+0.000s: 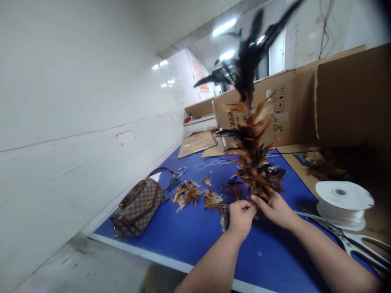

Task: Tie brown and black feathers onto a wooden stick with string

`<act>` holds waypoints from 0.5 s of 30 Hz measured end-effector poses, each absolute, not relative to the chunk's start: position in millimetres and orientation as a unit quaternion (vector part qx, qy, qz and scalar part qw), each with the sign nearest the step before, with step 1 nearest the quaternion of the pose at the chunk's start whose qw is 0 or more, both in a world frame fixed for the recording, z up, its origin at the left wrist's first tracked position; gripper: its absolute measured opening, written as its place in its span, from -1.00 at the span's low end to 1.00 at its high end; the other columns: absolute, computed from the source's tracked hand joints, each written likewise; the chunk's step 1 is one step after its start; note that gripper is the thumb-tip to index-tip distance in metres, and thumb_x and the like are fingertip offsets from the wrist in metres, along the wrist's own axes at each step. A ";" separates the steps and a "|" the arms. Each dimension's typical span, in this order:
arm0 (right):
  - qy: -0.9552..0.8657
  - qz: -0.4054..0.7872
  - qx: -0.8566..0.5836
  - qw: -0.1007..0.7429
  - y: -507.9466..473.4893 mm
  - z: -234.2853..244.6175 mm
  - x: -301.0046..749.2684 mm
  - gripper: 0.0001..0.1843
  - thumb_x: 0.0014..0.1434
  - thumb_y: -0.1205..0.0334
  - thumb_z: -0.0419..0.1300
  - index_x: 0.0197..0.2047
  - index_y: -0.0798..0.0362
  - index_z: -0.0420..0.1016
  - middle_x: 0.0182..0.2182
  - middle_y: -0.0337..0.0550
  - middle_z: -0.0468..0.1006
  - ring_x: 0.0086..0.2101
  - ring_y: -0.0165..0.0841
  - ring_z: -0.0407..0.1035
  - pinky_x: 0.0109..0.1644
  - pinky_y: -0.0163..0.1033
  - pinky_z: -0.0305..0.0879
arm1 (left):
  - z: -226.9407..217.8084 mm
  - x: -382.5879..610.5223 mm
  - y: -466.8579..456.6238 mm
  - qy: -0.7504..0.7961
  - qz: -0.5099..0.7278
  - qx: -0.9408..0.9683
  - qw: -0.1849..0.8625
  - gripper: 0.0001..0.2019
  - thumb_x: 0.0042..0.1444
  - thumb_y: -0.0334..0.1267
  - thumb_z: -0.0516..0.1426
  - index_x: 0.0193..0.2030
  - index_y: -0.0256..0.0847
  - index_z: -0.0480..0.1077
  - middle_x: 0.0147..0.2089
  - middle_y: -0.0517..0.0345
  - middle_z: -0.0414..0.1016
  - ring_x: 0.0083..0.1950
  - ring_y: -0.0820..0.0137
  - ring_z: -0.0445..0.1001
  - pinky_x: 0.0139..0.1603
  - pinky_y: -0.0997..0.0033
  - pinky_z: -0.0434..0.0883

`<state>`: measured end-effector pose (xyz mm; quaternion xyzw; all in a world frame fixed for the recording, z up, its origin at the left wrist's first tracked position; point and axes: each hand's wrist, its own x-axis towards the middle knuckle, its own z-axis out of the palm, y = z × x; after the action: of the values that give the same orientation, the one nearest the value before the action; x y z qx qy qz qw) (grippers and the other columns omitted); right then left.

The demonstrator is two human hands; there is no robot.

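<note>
A tall feather bundle [252,150], black at the top and brown-orange below, stands upright over the blue table. My right hand [276,209] is closed around its lower end. Beside it, my left hand [242,215] pinches at the base of the bundle, its fingertips meeting the right hand's; whatever lies between those fingers is too small to make out. Small piles of loose brown and tan feathers [189,192] lie on the table to the left, with another clump of feathers [214,198] nearer my left hand.
A patterned handbag [139,207] sits at the table's left edge by the white wall. On the right are a spool of white ribbon [342,203] and white-handled scissors [345,236]. Cardboard boxes [293,110] stand behind, with dark feathers [326,162] before them.
</note>
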<state>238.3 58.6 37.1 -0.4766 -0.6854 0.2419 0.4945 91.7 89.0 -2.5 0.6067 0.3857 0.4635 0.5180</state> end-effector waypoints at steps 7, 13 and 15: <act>-0.724 0.152 -0.492 0.458 60.4 38.5 243.9 -0.57 0.43 0.04 0.04 -0.42 0.05 0.46 -0.48 -0.15 0.49 -0.41 -0.31 0.36 -0.28 -0.21 0.26 | -4.5 92.5 89.1 0.363 0.448 0.582 0.573 -0.67 -0.04 -0.10 0.41 -0.45 -0.27 0.41 -0.60 0.30 0.37 -0.55 0.54 0.30 -0.46 0.52 0.22; -0.741 0.156 -0.487 0.436 61.8 41.4 253.0 -0.59 0.42 0.10 0.03 -0.44 0.06 0.41 -0.50 -0.17 0.44 -0.44 -0.35 0.29 -0.30 -0.23 0.19 | 7.8 79.0 81.4 0.346 0.438 0.619 0.553 -0.68 0.11 -0.07 0.33 -0.15 -0.28 0.49 -0.33 0.15 0.51 -0.44 0.51 0.41 -0.35 0.47 0.39; -0.746 0.161 -0.482 0.430 61.2 41.1 252.8 -0.62 0.39 0.12 0.05 -0.46 0.05 0.39 -0.52 -0.18 0.42 -0.46 -0.35 0.28 -0.32 -0.24 0.17 | 22.5 68.9 76.6 0.360 0.488 0.693 0.391 -0.78 0.26 -0.12 0.21 -0.20 -0.26 0.50 -0.26 0.06 0.54 -0.33 0.43 0.47 -0.26 0.39 0.47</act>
<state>252.8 61.2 41.1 -0.4824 -0.7460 0.1612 0.4298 68.9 76.6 22.5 0.6928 0.3595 0.4878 0.3908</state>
